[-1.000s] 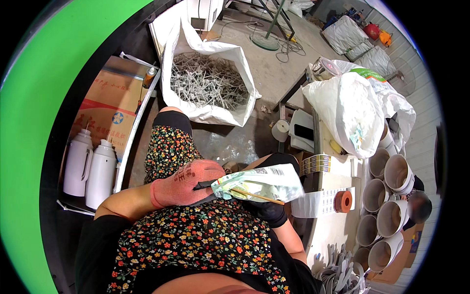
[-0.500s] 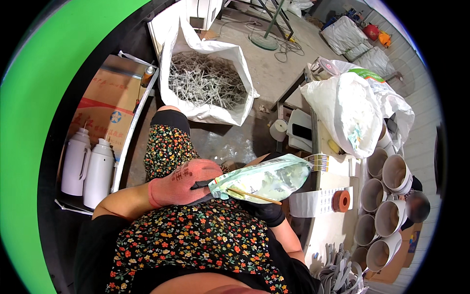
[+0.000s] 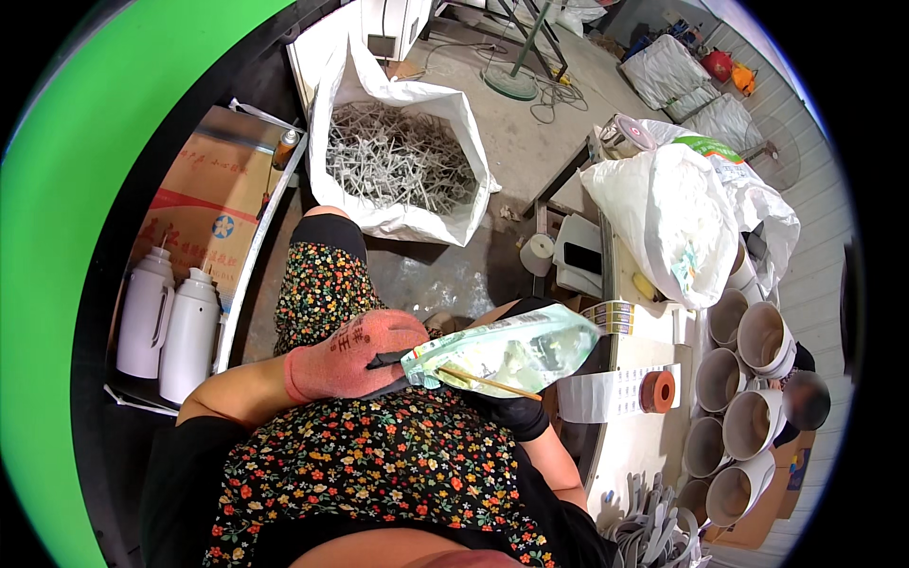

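Observation:
A translucent green plastic bag [image 3: 530, 346] with pale contents lies on its side above my lap. My left hand [image 3: 355, 355], in a pink glove with dark fingertips, is closed on the bag's left end. Along the bag's lower side runs a thin wooden stick [image 3: 488, 382], slanting down toward the right. Under the bag and stick is my right hand [image 3: 516, 413] in a black glove; its fingers are hidden by the bag, so their grip does not show.
A white woven sack [image 3: 454, 222] of grey plastic pieces stands ahead. On the right, a bench [image 3: 644, 440] bears a white sack [image 3: 663, 218], a label strip [image 3: 615, 393], a brown roll [image 3: 658, 391] and grey handles [image 3: 649, 521]. Stacked tubs [image 3: 753, 421] stand beyond; two flasks [image 3: 189, 336] stand left.
The bag has tilted slightly and its right end has shifted a little. Both hands stay in nearly the same place.

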Demonstrator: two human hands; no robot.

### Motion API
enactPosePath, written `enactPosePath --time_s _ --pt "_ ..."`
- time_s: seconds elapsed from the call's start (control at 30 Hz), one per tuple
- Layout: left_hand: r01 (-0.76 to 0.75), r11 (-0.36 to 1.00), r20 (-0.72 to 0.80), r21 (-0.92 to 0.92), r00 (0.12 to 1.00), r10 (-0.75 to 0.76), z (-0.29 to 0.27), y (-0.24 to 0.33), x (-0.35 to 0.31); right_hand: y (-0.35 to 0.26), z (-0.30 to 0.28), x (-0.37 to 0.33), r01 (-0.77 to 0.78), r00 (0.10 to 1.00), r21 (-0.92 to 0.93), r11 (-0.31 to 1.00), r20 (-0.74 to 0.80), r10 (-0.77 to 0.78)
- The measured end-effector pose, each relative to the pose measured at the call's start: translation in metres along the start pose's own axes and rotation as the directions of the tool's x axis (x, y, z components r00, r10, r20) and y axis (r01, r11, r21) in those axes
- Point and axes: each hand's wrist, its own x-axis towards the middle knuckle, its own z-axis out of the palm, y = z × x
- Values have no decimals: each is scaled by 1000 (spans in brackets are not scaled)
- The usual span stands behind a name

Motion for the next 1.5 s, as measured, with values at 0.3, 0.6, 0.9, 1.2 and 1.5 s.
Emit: enactPosePath --time_s 0.3,0.6,0.9,1.2,1.5 --pt "-21 1000 -16 4 1000 21 1 0 -1 2 -7 1 12 995 33 999 95 -15" --pt "-41 999 1 -4 999 41 0 -2 1 3 -11 -3 -67 995 170 983 79 54" --pt "-27 999 -3 -28 1000 27 -1 1 1 3 -9 -3 23 988 16 1000 153 -25" --pt "-4 1000 31 -19 999 4 -1 -1 0 -1 -6 0 -36 992 114 993 122 22" --pt "-8 1000 30 -25 1000 9 -2 1 1 -1 3 0 45 993 -59 997 110 -38"
